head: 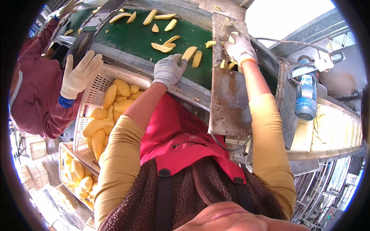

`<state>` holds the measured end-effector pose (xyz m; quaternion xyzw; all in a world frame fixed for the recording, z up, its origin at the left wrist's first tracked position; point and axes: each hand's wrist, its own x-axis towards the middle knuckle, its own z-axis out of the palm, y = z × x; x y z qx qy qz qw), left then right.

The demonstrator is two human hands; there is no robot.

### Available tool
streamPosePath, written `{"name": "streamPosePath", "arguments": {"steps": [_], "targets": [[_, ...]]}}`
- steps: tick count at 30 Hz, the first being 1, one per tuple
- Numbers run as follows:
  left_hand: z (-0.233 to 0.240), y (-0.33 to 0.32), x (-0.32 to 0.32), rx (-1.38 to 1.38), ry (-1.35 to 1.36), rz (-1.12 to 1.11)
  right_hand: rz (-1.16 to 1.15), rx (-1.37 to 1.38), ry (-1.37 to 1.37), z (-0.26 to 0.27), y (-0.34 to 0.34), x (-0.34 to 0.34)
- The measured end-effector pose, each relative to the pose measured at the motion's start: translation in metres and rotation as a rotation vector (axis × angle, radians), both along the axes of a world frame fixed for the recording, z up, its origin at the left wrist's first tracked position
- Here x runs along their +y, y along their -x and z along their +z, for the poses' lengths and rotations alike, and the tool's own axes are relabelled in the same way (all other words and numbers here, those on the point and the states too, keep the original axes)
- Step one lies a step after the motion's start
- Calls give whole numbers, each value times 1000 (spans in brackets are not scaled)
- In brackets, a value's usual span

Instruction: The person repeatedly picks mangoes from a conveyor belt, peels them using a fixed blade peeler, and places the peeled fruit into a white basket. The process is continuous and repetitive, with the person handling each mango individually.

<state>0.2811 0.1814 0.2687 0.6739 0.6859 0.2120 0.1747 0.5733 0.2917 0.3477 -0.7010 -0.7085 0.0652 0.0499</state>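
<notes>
My left hand, in a white work glove with printing on its back, is over the near side of a green conveyor belt. Its thumb and forefinger meet the lower end of a cut yellow tuber piece; whether they grip it is unclear. Beside that lies another cut piece. My right hand, gloved with an orange cuff, is over a stained metal plate bridging the belt. A pale piece is in its fingers. More pieces show below that hand, partly hidden.
Several cut pieces lie along the belt. Crates of peeled tubers stand at the left. A co-worker's gloved hand is raised above one crate. A blue motor with cables and a white slatted chute are at the right.
</notes>
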Motion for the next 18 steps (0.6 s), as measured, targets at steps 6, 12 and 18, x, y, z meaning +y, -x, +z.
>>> {"name": "streamPosePath", "arguments": {"steps": [6,12,18], "targets": [[-2,0,-1,-15,-93,-27,528,18,-362,-22,-75,-138],[4,-1,-18,-153,-326,12,281,-118,-337,-27,-149,-229],[-31,40,-110,-357,-599,-331,292,210,-241,-62,-138,-241]]}}
